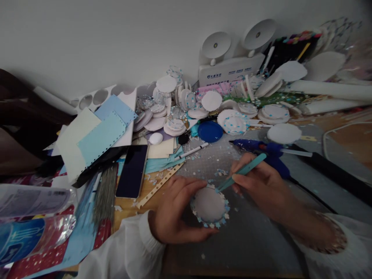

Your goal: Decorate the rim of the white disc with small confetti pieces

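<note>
Disc: a white round disc (208,204) with small blue and white pieces around its rim, at the near middle of the grey surface (250,240).
Left hand: the left hand (174,211) is at the left of the disc; its fingers (190,185) are curled around the disc's left and near edge and grip it.
Right hand: the right hand (258,186) is at the right of the disc; its fingers are closed on teal tweezers (241,171).
Tweezers: the tip touches the far right rim of the disc, between the two hands.
Near things: a blue glue gun (261,149) lies just behind the right hand; paper bits are scattered on the surface around the disc.
Left side: a dark phone (132,170) and a pale strip (159,186) lie left of the left hand, with blue cards (101,135) farther away.
Far side: a pile of discs (174,112), a blue lid (210,131) and a white pen (192,151) lie far from the hands, not in the way.
</note>
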The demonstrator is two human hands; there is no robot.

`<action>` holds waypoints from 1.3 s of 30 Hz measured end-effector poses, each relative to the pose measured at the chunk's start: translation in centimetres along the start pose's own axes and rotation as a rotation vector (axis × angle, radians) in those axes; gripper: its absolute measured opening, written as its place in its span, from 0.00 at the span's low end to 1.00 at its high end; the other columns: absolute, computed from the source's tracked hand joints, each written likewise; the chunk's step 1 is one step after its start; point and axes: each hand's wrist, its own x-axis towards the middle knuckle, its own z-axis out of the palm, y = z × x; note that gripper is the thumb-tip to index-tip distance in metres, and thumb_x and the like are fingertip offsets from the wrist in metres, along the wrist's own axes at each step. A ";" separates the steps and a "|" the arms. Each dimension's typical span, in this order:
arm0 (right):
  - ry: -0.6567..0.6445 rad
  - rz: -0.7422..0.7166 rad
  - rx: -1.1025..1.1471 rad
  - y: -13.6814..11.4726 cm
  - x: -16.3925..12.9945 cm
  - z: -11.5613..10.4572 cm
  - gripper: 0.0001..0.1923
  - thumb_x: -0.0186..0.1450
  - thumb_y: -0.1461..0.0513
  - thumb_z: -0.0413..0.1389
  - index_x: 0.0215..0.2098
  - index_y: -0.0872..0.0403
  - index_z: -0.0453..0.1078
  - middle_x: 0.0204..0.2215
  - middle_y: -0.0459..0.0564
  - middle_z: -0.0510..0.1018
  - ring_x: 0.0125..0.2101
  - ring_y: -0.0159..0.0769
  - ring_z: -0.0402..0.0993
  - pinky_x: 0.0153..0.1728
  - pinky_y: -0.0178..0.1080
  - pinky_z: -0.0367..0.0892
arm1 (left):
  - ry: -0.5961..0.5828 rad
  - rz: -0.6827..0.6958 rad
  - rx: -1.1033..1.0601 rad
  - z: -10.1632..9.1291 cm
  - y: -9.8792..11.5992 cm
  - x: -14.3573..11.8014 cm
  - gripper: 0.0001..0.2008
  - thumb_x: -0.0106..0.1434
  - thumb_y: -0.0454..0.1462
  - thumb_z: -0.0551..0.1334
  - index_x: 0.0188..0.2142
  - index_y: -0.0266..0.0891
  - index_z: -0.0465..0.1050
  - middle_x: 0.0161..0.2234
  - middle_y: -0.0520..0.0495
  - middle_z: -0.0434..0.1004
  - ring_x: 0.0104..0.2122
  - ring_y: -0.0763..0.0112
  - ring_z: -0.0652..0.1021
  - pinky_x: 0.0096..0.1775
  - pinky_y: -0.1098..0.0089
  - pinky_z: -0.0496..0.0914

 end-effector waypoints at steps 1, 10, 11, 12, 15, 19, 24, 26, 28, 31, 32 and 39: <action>0.001 0.005 -0.009 0.0 0.0 0.0 0.05 0.63 0.61 0.60 0.31 0.49 0.68 0.25 0.42 0.71 0.23 0.27 0.68 0.23 0.32 0.64 | -0.001 0.000 -0.003 0.0 0.0 0.0 0.38 0.53 0.51 0.68 0.58 0.41 0.58 0.46 0.40 0.73 0.43 0.56 0.74 0.43 0.58 0.68; 0.102 0.064 0.129 -0.7 0.4 0.7 0.09 0.58 0.58 0.64 0.30 0.50 0.68 0.23 0.41 0.69 0.21 0.26 0.66 0.20 0.31 0.61 | -0.010 -0.005 0.010 -0.1 0.1 0.1 0.37 0.53 0.51 0.68 0.57 0.41 0.59 0.45 0.40 0.73 0.42 0.56 0.74 0.43 0.59 0.68; 0.097 0.065 0.126 -0.7 0.4 0.7 0.09 0.58 0.58 0.64 0.30 0.50 0.68 0.23 0.41 0.69 0.21 0.26 0.66 0.20 0.31 0.62 | -0.012 -0.006 0.009 0.0 0.1 0.1 0.37 0.52 0.51 0.68 0.57 0.41 0.59 0.45 0.40 0.73 0.43 0.56 0.74 0.43 0.59 0.68; 0.089 0.066 0.118 -0.6 0.3 0.7 0.09 0.59 0.58 0.64 0.30 0.49 0.68 0.23 0.41 0.69 0.21 0.26 0.66 0.21 0.31 0.62 | -0.018 -0.006 0.007 0.0 0.0 0.1 0.37 0.52 0.51 0.68 0.57 0.40 0.59 0.46 0.40 0.73 0.43 0.56 0.74 0.44 0.59 0.68; 0.070 0.068 0.063 -0.4 0.1 0.5 0.07 0.60 0.59 0.63 0.31 0.49 0.67 0.24 0.41 0.70 0.22 0.27 0.67 0.22 0.32 0.63 | -0.017 -0.006 0.005 0.0 0.0 0.0 0.38 0.52 0.50 0.68 0.57 0.40 0.59 0.46 0.40 0.73 0.43 0.56 0.74 0.44 0.59 0.68; 0.091 0.059 0.044 -0.6 0.1 0.6 0.08 0.59 0.59 0.63 0.30 0.50 0.67 0.24 0.41 0.70 0.22 0.28 0.66 0.22 0.33 0.63 | -0.006 0.001 0.002 0.1 0.1 0.0 0.37 0.52 0.50 0.68 0.57 0.41 0.59 0.46 0.40 0.73 0.43 0.56 0.74 0.44 0.59 0.68; 0.096 0.074 0.079 -0.9 0.3 0.8 0.09 0.58 0.58 0.64 0.29 0.50 0.68 0.22 0.41 0.69 0.20 0.28 0.66 0.20 0.33 0.62 | -0.010 0.009 0.006 0.0 0.1 0.2 0.37 0.52 0.50 0.68 0.57 0.41 0.59 0.46 0.39 0.73 0.43 0.56 0.74 0.44 0.58 0.68; 0.074 0.082 0.017 -0.7 0.1 0.7 0.07 0.59 0.59 0.63 0.29 0.49 0.68 0.22 0.42 0.70 0.21 0.28 0.67 0.21 0.33 0.64 | -0.008 0.015 0.009 0.0 0.1 0.2 0.37 0.52 0.51 0.68 0.57 0.41 0.59 0.46 0.39 0.73 0.43 0.55 0.74 0.44 0.57 0.68; 0.089 0.066 -0.026 -0.6 -0.1 0.5 0.07 0.59 0.59 0.63 0.30 0.48 0.69 0.23 0.42 0.71 0.22 0.29 0.68 0.22 0.33 0.64 | -0.002 0.018 0.010 0.0 0.1 0.2 0.37 0.52 0.51 0.68 0.57 0.41 0.60 0.46 0.39 0.74 0.43 0.56 0.75 0.44 0.58 0.68; 0.188 0.003 -0.045 -0.5 -0.1 0.3 0.08 0.59 0.59 0.64 0.30 0.49 0.69 0.23 0.42 0.70 0.23 0.29 0.67 0.22 0.34 0.64 | -0.003 0.025 -0.008 0.0 0.1 0.1 0.37 0.52 0.51 0.68 0.57 0.41 0.60 0.47 0.39 0.74 0.44 0.56 0.75 0.44 0.59 0.68; 0.220 -0.014 -0.047 -0.5 0.0 0.3 0.08 0.59 0.58 0.64 0.29 0.49 0.68 0.23 0.42 0.70 0.23 0.29 0.67 0.22 0.34 0.64 | -0.005 0.021 -0.013 0.0 0.1 0.0 0.37 0.51 0.51 0.69 0.57 0.40 0.60 0.47 0.39 0.74 0.44 0.56 0.75 0.44 0.58 0.68; 0.321 -0.197 -0.188 -0.7 0.7 0.5 0.07 0.60 0.58 0.62 0.28 0.49 0.68 0.24 0.42 0.69 0.23 0.29 0.66 0.24 0.36 0.64 | -0.117 -0.028 0.057 -0.4 0.6 0.6 0.37 0.52 0.48 0.68 0.57 0.40 0.58 0.44 0.39 0.75 0.41 0.56 0.76 0.42 0.58 0.68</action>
